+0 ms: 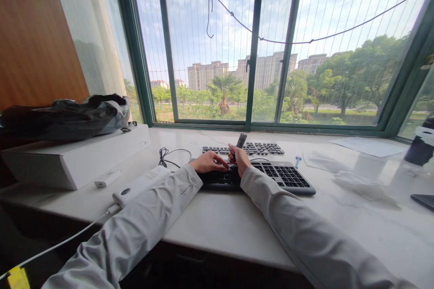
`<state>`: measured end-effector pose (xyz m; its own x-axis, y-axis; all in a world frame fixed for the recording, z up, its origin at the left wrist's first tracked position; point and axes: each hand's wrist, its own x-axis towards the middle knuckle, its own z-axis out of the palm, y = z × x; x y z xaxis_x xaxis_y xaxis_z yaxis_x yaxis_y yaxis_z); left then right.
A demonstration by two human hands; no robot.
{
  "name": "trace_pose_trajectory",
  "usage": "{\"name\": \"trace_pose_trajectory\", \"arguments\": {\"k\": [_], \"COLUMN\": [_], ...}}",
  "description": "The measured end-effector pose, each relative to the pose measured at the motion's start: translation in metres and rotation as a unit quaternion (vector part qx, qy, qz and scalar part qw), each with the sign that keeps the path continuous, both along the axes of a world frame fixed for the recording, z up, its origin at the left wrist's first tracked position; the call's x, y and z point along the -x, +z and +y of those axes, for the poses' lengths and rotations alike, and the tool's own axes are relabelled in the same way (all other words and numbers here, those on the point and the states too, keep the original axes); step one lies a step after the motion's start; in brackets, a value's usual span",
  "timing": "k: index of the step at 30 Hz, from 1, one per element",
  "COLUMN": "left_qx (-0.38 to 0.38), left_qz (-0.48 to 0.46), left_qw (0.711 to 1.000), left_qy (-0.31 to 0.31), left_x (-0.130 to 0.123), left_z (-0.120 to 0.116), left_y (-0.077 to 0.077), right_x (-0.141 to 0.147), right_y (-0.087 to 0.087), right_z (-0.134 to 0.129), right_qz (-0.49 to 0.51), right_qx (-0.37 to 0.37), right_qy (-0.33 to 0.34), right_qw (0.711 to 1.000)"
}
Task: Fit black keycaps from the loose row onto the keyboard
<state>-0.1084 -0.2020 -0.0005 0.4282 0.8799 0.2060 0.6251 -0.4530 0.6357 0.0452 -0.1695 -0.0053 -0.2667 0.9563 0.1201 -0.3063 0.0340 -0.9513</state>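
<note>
A black keyboard base [291, 176] with its keycaps off lies near the counter's front edge. My right hand [239, 158] is wrapped round a dark brush-like tool [242, 140], whose upper end points up above the keyboard. My left hand [210, 162] rests over the keyboard's left part, fingers bent and close to the right hand; whatever its fingertips touch is too small to make out. Behind the base, loose black keycaps [264, 148] are laid out in rows.
A white power strip [140, 186] and a white box [74, 156] with a dark bag [64, 119] on it are at the left. A black cable [164, 157] lies behind my left hand. At the right are a small blue tool [298, 161], clear plastic bags [361, 184] and paper [368, 146].
</note>
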Motion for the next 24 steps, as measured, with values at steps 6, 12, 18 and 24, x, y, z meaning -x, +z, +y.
{"name": "trace_pose_trajectory", "arguments": {"k": [6, 12, 18, 24], "left_qx": [0.005, 0.007, 0.005, 0.002], "left_qz": [-0.005, -0.004, 0.005, 0.001], "left_qw": [1.0, 1.0, 1.0, 1.0], "left_qy": [-0.006, -0.004, 0.0, -0.007], "left_x": [-0.0001, -0.0004, -0.0006, -0.0005], "left_z": [0.0004, 0.0004, -0.001, -0.0007], "left_y": [-0.0004, 0.0004, 0.0023, 0.0022], "right_x": [0.0048, 0.009, 0.0024, 0.0023], "right_y": [-0.0036, -0.0049, -0.003, -0.003], "right_z": [0.003, 0.0046, 0.0062, 0.0071], "right_qz": [0.042, 0.145, 0.172, 0.145], "right_qx": [-0.01, 0.028, 0.077, 0.054], "right_qy": [-0.006, 0.006, 0.008, 0.006], "right_qw": [0.999, 0.989, 0.982, 0.988]}}
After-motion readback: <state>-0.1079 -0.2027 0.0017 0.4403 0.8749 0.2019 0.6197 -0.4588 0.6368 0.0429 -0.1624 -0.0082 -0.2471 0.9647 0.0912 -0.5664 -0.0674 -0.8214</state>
